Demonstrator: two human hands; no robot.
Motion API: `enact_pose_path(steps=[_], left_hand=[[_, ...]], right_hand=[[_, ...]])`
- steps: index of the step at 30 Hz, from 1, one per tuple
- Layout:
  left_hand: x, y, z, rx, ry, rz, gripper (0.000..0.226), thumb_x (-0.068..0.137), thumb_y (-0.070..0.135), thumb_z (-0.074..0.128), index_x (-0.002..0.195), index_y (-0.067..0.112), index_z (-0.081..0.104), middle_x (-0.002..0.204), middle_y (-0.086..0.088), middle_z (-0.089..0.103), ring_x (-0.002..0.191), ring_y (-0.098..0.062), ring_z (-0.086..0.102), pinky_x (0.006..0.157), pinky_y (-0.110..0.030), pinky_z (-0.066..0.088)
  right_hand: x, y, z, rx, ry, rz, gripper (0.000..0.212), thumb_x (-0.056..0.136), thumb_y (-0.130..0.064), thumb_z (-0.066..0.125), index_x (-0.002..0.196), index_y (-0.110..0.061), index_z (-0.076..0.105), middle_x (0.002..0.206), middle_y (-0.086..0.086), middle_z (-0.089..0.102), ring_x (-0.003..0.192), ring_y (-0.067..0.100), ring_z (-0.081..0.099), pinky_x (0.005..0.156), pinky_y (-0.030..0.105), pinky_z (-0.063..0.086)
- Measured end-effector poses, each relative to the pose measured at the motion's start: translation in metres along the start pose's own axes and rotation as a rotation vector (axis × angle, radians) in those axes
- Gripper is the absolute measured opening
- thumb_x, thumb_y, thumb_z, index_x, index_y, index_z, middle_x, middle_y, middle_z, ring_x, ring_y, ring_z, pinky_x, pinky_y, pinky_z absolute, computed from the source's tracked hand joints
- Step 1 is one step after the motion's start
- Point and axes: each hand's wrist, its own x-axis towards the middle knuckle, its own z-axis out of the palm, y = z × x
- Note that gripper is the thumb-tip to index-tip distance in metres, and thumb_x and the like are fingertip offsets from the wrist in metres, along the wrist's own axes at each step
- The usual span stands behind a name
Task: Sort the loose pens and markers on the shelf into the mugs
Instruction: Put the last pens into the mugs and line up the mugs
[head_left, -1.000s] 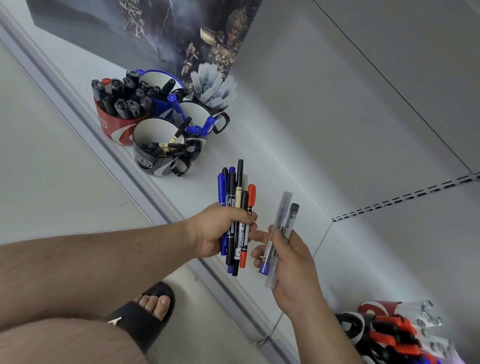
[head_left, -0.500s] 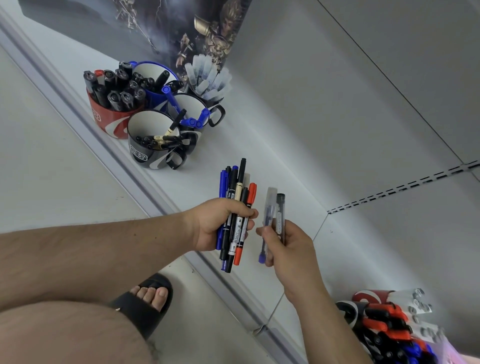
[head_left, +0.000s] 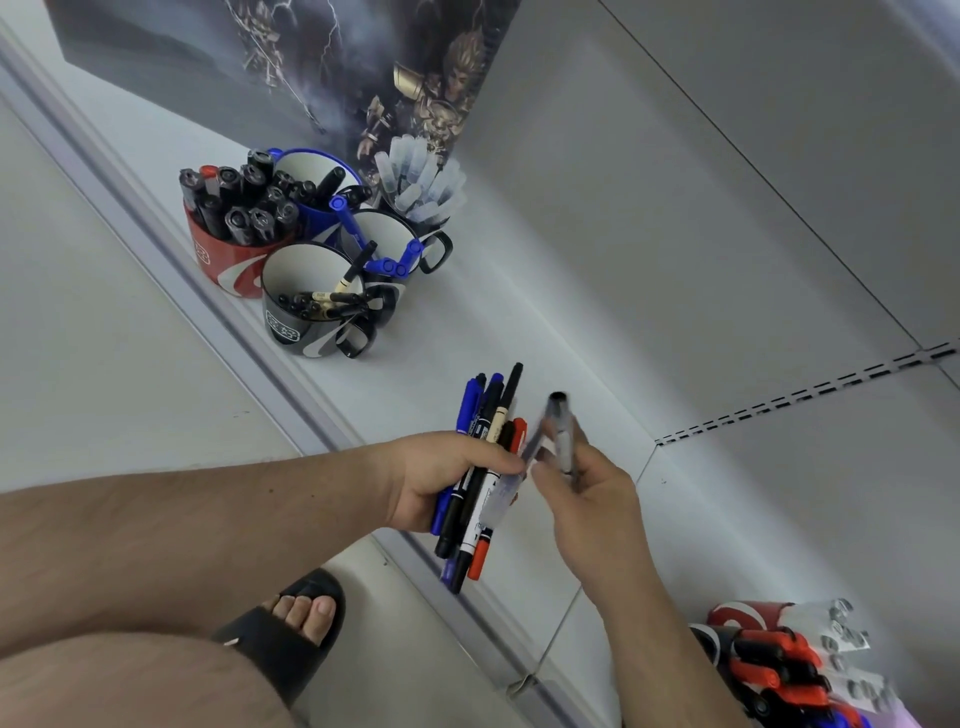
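Observation:
My left hand (head_left: 441, 480) grips a bundle of pens and markers (head_left: 491, 415) in blue, black and red, over the white shelf (head_left: 519, 332). My right hand (head_left: 592, 493) pinches two clear pens (head_left: 561, 431), blurred, right beside the bundle; one slants down across it. At the back left of the shelf stands a cluster of mugs: a red mug (head_left: 218, 260) packed with black markers, a blue mug (head_left: 311, 218), a black mug (head_left: 296, 332) with black pens, a white-lined mug (head_left: 387, 234) with blue pens, and a mug of clear pens (head_left: 421, 182).
A dark poster (head_left: 311, 62) leans against the wall behind the mugs. More mugs with red and black markers (head_left: 779, 665) stand at the lower right. The shelf's front rail (head_left: 291, 384) runs diagonally. My foot in a black sandal (head_left: 291, 623) is on the floor below.
My right hand has brought its two clear pens leftward against the bundle in my left hand, and one clear pen now tilts across the bundle. The view has shifted slightly.

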Motion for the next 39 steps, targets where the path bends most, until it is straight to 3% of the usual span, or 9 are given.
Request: enact_pose_path(steps=[3, 6, 8, 12, 18, 25, 30, 34, 39], left_hand=[[0.002, 0.005, -0.004, -0.034, 0.062, 0.104, 0.008, 0.087, 0.015, 0.065, 0.08, 0.013, 0.064, 0.072, -0.003, 0.064, 0.062, -0.016, 0.062, 0.062, -0.026, 0.051], [-0.002, 0.017, -0.005, -0.026, 0.108, 0.223, 0.005, 0.085, 0.008, 0.067, 0.083, 0.01, 0.064, 0.072, -0.007, 0.064, 0.062, -0.019, 0.063, 0.059, -0.028, 0.053], [-0.011, 0.027, -0.004, -0.019, 0.132, 0.295, 0.006, 0.085, 0.006, 0.068, 0.083, 0.009, 0.064, 0.072, -0.009, 0.064, 0.062, -0.02, 0.063, 0.061, -0.029, 0.053], [-0.031, 0.04, -0.01, -0.093, 0.176, 0.425, 0.004, 0.085, 0.006, 0.068, 0.086, 0.009, 0.066, 0.074, -0.008, 0.065, 0.063, -0.019, 0.064, 0.061, -0.029, 0.053], [-0.046, 0.055, -0.032, -0.211, 0.228, 0.508, 0.003, 0.086, 0.009, 0.065, 0.088, 0.01, 0.065, 0.075, -0.005, 0.064, 0.063, -0.017, 0.063, 0.057, -0.026, 0.054], [-0.051, 0.079, -0.051, -0.264, 0.242, 0.595, 0.004, 0.085, 0.009, 0.064, 0.089, 0.012, 0.065, 0.073, -0.004, 0.065, 0.06, -0.016, 0.064, 0.054, -0.024, 0.054], [-0.065, 0.083, -0.065, -0.336, 0.264, 0.648, 0.004, 0.086, 0.011, 0.064, 0.088, 0.013, 0.067, 0.074, -0.004, 0.065, 0.063, -0.017, 0.063, 0.061, -0.027, 0.055], [-0.082, 0.094, -0.079, -0.396, 0.292, 0.722, 0.022, 0.072, 0.013, 0.075, 0.092, 0.011, 0.068, 0.086, -0.011, 0.066, 0.08, -0.028, 0.064, 0.093, -0.048, 0.052], [-0.088, 0.094, -0.096, -0.417, 0.304, 0.719, 0.037, 0.066, 0.021, 0.076, 0.1, 0.014, 0.067, 0.092, -0.012, 0.065, 0.09, -0.035, 0.063, 0.092, -0.057, 0.049]], right_hand=[[-0.002, -0.012, -0.004, 0.272, 0.152, 0.048, 0.034, 0.101, -0.027, 0.049, 0.13, -0.045, 0.053, 0.1, -0.016, 0.071, 0.079, 0.017, 0.071, 0.07, 0.034, 0.06], [-0.004, -0.017, -0.013, 0.344, 0.208, 0.159, 0.024, 0.103, -0.04, 0.039, 0.119, -0.044, 0.057, 0.064, 0.003, 0.06, 0.042, 0.014, 0.041, 0.04, 0.026, 0.032], [-0.004, -0.021, -0.015, 0.394, 0.181, 0.264, 0.021, 0.105, -0.029, 0.037, 0.108, -0.028, 0.058, 0.061, 0.007, 0.053, 0.042, 0.015, 0.034, 0.043, 0.026, 0.024], [0.002, -0.033, -0.011, 0.283, 0.133, 0.201, 0.017, 0.094, -0.001, 0.042, 0.099, -0.013, 0.053, 0.074, 0.006, 0.051, 0.052, 0.018, 0.043, 0.052, 0.032, 0.036], [0.032, -0.059, 0.005, 0.24, 0.054, 0.054, 0.029, 0.09, -0.002, 0.064, 0.108, -0.025, 0.065, 0.081, -0.002, 0.062, 0.062, 0.016, 0.06, 0.066, 0.029, 0.054], [0.08, -0.083, 0.026, 0.574, 0.159, 0.121, 0.006, 0.088, 0.002, 0.067, 0.091, 0.001, 0.062, 0.083, 0.011, 0.062, 0.068, 0.022, 0.066, 0.069, 0.027, 0.059], [0.096, -0.097, 0.043, 0.615, 0.29, 0.094, 0.024, 0.087, 0.002, 0.067, 0.108, -0.005, 0.056, 0.076, 0.009, 0.061, 0.062, 0.021, 0.064, 0.075, 0.031, 0.059], [0.123, -0.119, 0.057, 0.51, 0.41, -0.098, 0.016, 0.091, -0.007, 0.066, 0.106, -0.004, 0.063, 0.076, 0.0, 0.058, 0.059, 0.017, 0.062, 0.061, 0.022, 0.055], [0.176, -0.143, 0.082, 0.174, 0.443, -0.348, 0.045, 0.098, -0.025, 0.055, 0.14, -0.01, 0.051, 0.085, -0.012, 0.067, 0.08, 0.014, 0.067, 0.087, 0.034, 0.056]])
